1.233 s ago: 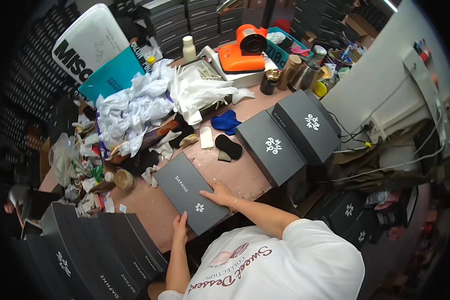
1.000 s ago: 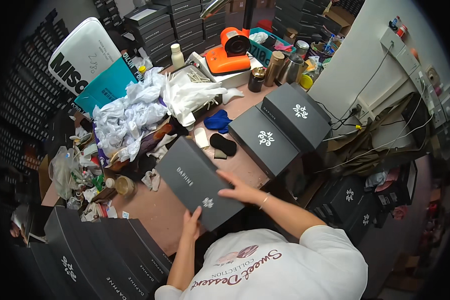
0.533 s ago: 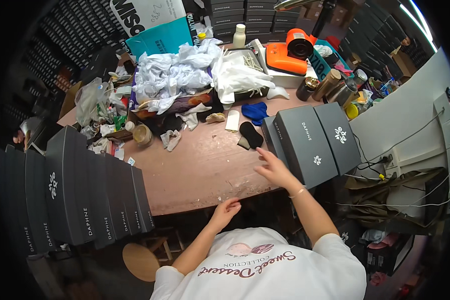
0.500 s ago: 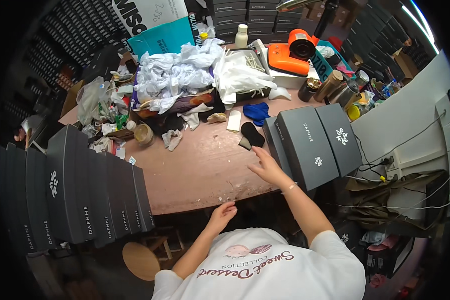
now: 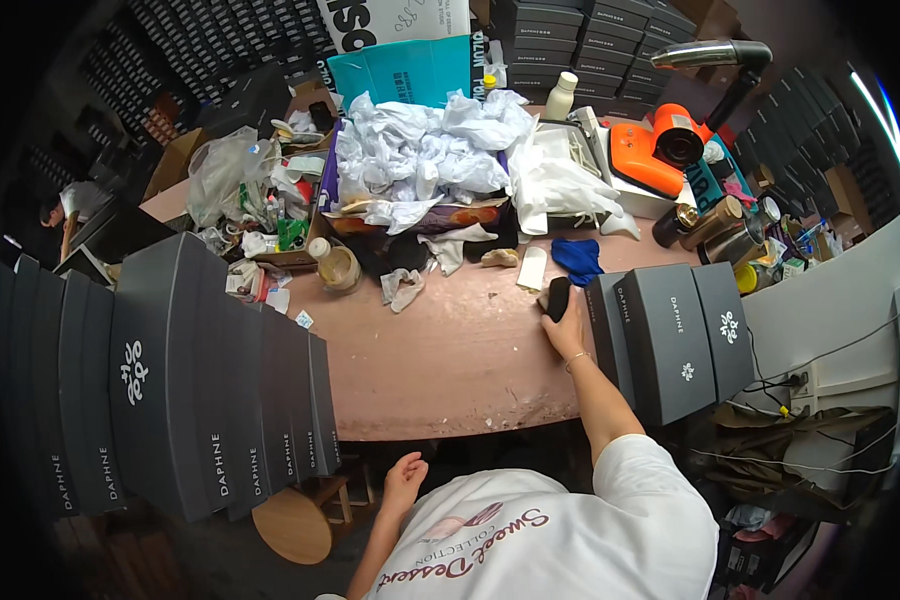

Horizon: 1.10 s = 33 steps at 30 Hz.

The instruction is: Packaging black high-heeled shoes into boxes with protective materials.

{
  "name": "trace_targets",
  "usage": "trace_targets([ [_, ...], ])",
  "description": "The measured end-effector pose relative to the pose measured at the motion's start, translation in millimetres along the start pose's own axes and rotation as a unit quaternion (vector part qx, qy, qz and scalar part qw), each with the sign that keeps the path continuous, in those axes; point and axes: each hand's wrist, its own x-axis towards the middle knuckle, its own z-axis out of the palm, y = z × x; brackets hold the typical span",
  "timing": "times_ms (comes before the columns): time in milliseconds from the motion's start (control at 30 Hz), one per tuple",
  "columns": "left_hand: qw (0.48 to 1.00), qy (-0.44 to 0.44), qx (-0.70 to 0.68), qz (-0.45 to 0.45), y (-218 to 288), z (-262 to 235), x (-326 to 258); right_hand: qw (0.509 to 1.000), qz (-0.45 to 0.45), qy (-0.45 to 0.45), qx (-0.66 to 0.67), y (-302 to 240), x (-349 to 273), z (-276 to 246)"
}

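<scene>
My right hand (image 5: 566,330) is closed round a black oval pad (image 5: 559,298) at the right side of the table, close to the dark shoe boxes. The pad is tilted up on edge, and its lower part is hidden in my fingers. Just beyond it are a blue cloth (image 5: 577,260) and a small white block (image 5: 532,269). My left hand (image 5: 406,476) hangs in front of the table's near edge, fingers loosely curled together, with nothing visible in it.
Grey shoe boxes stand in a tall row at left (image 5: 170,370) and a shorter one at right (image 5: 670,335). Crumpled white tissue paper (image 5: 420,150) fills a box at the back. Beside a jar (image 5: 338,268) lie scraps of cloth. An orange heat tool (image 5: 650,155) stands at back right.
My right hand has reached farther over the table and taken hold of the black pad, which lay flat before. My left hand has drawn back from the table edge. The whole view has shifted.
</scene>
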Motion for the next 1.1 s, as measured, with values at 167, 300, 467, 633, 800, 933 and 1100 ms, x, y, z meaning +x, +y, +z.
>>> trace_targets([
  [167,1.000,0.004,-0.003,0.014,16.1,-10.8,12.5,0.999,0.051,-0.007,-0.010,-26.8,36.0,3.9],
  [300,0.998,0.052,-0.011,0.025,28.8,4.0,17.5,0.994,0.005,0.094,0.062,-33.4,64.2,8.3],
  [467,0.998,0.055,0.002,0.024,19.4,54.8,5.8,0.997,-0.052,0.021,-0.052,-29.0,111.7,-8.1],
  [633,0.973,0.148,0.093,0.151,84.7,87.4,-31.8,0.976,-0.129,-0.009,-0.173,-57.9,110.1,-4.5],
  [800,0.615,0.537,0.328,0.474,223.4,12.8,-124.7,0.952,-0.295,0.004,0.085,-27.8,57.9,-0.1],
  [933,0.496,0.718,0.127,0.472,242.3,-138.8,-212.2,0.854,-0.256,-0.420,0.169,-122.2,-32.6,-18.3],
  [1100,0.751,0.518,-0.120,0.391,224.0,-250.2,-183.2,0.687,-0.320,-0.560,0.335,-286.8,-118.2,-28.6],
])
